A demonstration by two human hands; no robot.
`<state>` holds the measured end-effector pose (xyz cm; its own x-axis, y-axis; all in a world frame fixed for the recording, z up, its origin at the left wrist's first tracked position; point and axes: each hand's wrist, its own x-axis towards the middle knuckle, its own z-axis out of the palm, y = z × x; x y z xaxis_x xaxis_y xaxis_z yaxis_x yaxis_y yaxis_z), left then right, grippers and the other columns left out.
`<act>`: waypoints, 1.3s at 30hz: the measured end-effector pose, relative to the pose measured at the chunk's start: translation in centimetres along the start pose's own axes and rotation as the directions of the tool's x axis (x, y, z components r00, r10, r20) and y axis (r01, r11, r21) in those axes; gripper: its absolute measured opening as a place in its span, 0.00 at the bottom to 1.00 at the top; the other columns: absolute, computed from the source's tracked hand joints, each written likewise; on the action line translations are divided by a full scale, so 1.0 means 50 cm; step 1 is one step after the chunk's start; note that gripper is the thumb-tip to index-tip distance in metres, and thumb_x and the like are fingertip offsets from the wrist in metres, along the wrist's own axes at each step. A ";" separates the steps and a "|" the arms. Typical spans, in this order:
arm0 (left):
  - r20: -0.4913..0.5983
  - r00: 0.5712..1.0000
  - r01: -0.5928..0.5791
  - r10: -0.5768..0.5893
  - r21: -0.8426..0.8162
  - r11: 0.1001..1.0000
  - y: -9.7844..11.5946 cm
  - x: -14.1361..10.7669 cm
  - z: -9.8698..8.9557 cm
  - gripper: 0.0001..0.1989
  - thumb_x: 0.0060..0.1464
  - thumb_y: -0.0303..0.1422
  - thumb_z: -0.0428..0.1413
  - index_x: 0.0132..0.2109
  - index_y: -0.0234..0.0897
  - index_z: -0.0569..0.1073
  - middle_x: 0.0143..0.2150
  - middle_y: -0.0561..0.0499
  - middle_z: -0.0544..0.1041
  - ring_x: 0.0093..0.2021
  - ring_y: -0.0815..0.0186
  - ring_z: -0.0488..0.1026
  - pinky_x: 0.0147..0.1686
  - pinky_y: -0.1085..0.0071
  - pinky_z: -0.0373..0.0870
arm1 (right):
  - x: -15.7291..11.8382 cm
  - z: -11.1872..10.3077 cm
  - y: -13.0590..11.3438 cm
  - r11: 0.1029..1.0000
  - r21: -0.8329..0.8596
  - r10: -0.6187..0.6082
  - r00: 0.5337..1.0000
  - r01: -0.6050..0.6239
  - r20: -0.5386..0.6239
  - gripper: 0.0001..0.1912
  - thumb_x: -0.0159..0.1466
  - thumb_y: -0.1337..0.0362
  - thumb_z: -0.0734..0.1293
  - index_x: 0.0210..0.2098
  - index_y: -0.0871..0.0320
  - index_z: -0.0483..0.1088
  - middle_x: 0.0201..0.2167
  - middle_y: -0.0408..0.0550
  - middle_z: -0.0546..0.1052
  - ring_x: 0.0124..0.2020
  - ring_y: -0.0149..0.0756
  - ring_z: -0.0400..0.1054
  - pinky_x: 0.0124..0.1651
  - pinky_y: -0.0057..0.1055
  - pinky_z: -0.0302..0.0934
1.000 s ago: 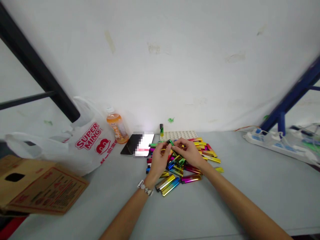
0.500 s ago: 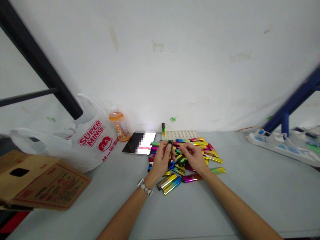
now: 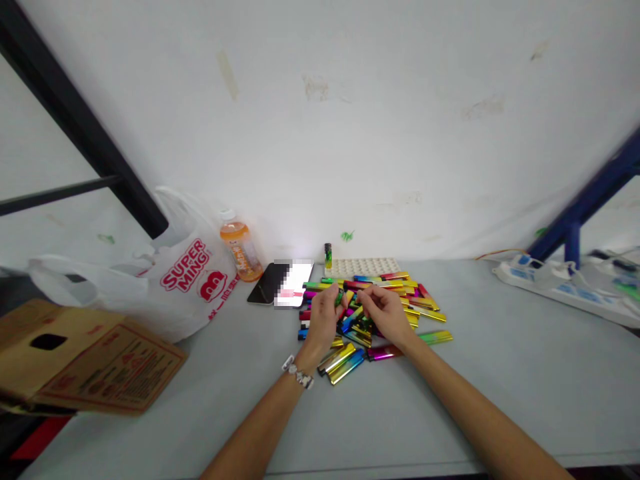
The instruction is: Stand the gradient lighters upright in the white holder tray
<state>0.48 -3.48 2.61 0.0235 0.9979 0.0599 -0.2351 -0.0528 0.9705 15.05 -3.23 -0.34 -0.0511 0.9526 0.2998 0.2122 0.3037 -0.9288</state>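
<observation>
Left hand point(image 3: 324, 320) grips green lighter point(image 3: 340, 297), long axis mostly hidden; right hand point(image 3: 386, 312) just right of it, can't tell if holding anything.

Lighters point(image 3: 346, 368): well over dozen, overlap hiding exact count; hands point(image 3: 324, 320): two; bracelet point(image 3: 301, 377): one; studded board point(image 3: 363, 267): one; tablet point(image 3: 267, 285): one; bottle point(image 3: 243, 252): one; plastic bag point(image 3: 187, 280): one; box point(image 3: 113, 370): one; power strip point(image 3: 555, 288): at least one
</observation>
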 end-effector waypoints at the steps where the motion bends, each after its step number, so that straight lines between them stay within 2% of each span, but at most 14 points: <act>1: -0.010 1.000 -0.011 0.011 0.009 1.000 0.000 0.000 0.000 0.25 0.53 0.54 0.53 0.23 0.38 0.62 0.16 0.58 0.57 0.20 0.73 0.57 0.20 0.76 0.56 | 0.000 0.001 0.000 1.000 0.001 0.001 1.000 -0.001 -0.002 0.22 0.64 0.46 0.64 0.27 0.58 0.67 0.19 0.39 0.64 0.21 0.29 0.55 0.25 0.27 0.49; 7: -0.055 0.997 -0.049 0.053 0.075 0.996 -0.003 -0.002 -0.001 0.22 0.54 0.48 0.52 0.22 0.38 0.61 0.19 0.56 0.61 0.23 0.71 0.60 0.23 0.75 0.59 | 0.000 0.001 -0.001 1.000 -0.016 0.013 1.000 -0.013 0.014 0.24 0.63 0.43 0.64 0.26 0.58 0.67 0.19 0.40 0.63 0.21 0.29 0.55 0.24 0.27 0.49; 13: -0.011 1.000 -0.022 0.023 0.089 0.996 -0.009 0.000 0.000 0.21 0.56 0.45 0.48 0.21 0.38 0.60 0.18 0.57 0.58 0.21 0.73 0.55 0.21 0.75 0.55 | 0.002 0.002 0.001 1.000 -0.011 0.012 0.999 -0.012 0.032 0.23 0.63 0.44 0.64 0.26 0.58 0.67 0.19 0.40 0.64 0.21 0.29 0.55 0.25 0.27 0.50; 17: -0.014 1.000 -0.007 0.009 0.083 0.997 -0.011 0.000 -0.002 0.25 0.57 0.51 0.49 0.20 0.38 0.62 0.17 0.57 0.57 0.20 0.73 0.55 0.20 0.75 0.54 | -0.001 0.003 -0.001 1.000 -0.030 0.009 0.999 -0.008 0.040 0.24 0.64 0.44 0.63 0.26 0.58 0.67 0.19 0.40 0.64 0.21 0.29 0.55 0.25 0.27 0.50; 22: 0.035 0.999 -0.010 0.009 0.035 0.999 -0.002 -0.007 -0.004 0.30 0.55 0.58 0.49 0.21 0.36 0.64 0.17 0.57 0.57 0.19 0.74 0.53 0.19 0.75 0.52 | -0.004 0.003 -0.003 0.997 -0.078 -0.003 0.998 0.008 0.064 0.23 0.66 0.46 0.62 0.26 0.58 0.67 0.19 0.39 0.65 0.21 0.29 0.56 0.25 0.27 0.51; 25: 0.018 1.000 -0.008 0.008 0.001 1.000 0.002 -0.008 -0.003 0.31 0.54 0.60 0.49 0.20 0.37 0.64 0.16 0.57 0.57 0.19 0.73 0.55 0.20 0.75 0.54 | -0.003 0.003 -0.001 0.997 -0.081 -0.003 0.998 0.008 0.061 0.23 0.66 0.46 0.62 0.26 0.58 0.67 0.19 0.40 0.65 0.21 0.29 0.56 0.25 0.27 0.51; 32: -0.034 0.999 -0.026 0.029 0.089 0.996 -0.008 0.002 -0.002 0.26 0.55 0.52 0.51 0.19 0.38 0.62 0.16 0.57 0.56 0.19 0.73 0.54 0.20 0.74 0.53 | -0.002 0.002 0.004 0.997 -0.071 -0.002 0.998 0.007 0.068 0.23 0.66 0.45 0.62 0.27 0.58 0.67 0.18 0.39 0.65 0.21 0.29 0.56 0.25 0.27 0.50; 39: -0.055 0.998 0.017 -0.013 0.056 0.998 -0.013 0.004 -0.001 0.23 0.54 0.50 0.52 0.21 0.37 0.62 0.18 0.57 0.58 0.21 0.73 0.55 0.21 0.75 0.54 | -0.003 0.002 0.002 0.998 -0.060 -0.005 0.997 0.009 0.076 0.22 0.67 0.47 0.62 0.27 0.58 0.68 0.18 0.39 0.64 0.21 0.29 0.55 0.24 0.27 0.50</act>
<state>0.60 -3.23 1.98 -0.0273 0.9991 0.0338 -0.1800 -0.0382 0.9829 14.96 -3.33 -0.51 -0.1260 0.9497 0.2869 0.2702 0.3111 -0.9112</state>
